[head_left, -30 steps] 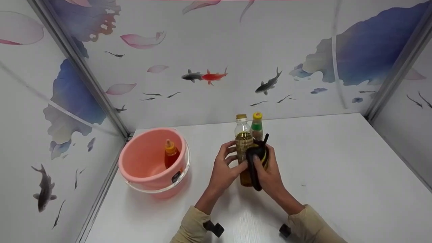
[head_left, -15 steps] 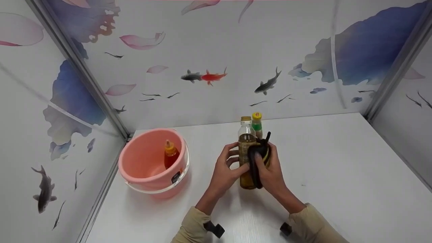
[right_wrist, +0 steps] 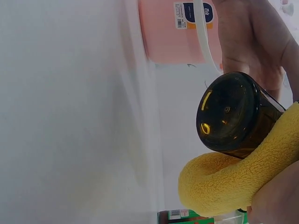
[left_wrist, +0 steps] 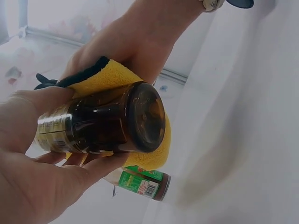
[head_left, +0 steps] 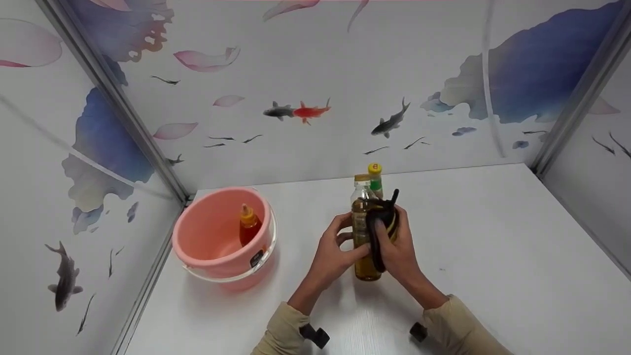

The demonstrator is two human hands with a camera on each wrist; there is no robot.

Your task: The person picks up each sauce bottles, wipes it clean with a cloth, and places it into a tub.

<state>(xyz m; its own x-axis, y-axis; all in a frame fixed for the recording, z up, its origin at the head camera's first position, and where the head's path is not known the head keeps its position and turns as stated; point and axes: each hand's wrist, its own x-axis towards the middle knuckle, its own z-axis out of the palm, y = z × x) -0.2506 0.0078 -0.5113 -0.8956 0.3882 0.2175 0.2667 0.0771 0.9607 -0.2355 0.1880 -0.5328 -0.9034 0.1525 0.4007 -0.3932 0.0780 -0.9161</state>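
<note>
My left hand [head_left: 335,250] grips a clear bottle of golden oil [head_left: 366,270] with a gold cap, thumb on the near side and fingers behind. Its dark round base [left_wrist: 147,116] faces the left wrist camera, raised off the table. My right hand [head_left: 402,251] holds a folded cloth [head_left: 382,215] against the bottle's right side, thumb on top. Seen from the head, the cloth is mostly black; the right wrist view shows its fluffy yellow side [right_wrist: 224,186] wrapped partly round the bottle. The right fingers are largely hidden behind the cloth.
Behind the oil bottle stands a smaller bottle [head_left: 375,182] with a yellow cap and green label. To the left, a pink bucket [head_left: 204,224] with a white handle contains a squeeze bottle [head_left: 250,230] of reddish-brown liquid. Printed walls enclose the white table [head_left: 493,236].
The oil bottle has shifted slightly right and towards me, its cap dropping lower in the head view. Both hands have moved a little right with it, still gripping bottle and cloth.
</note>
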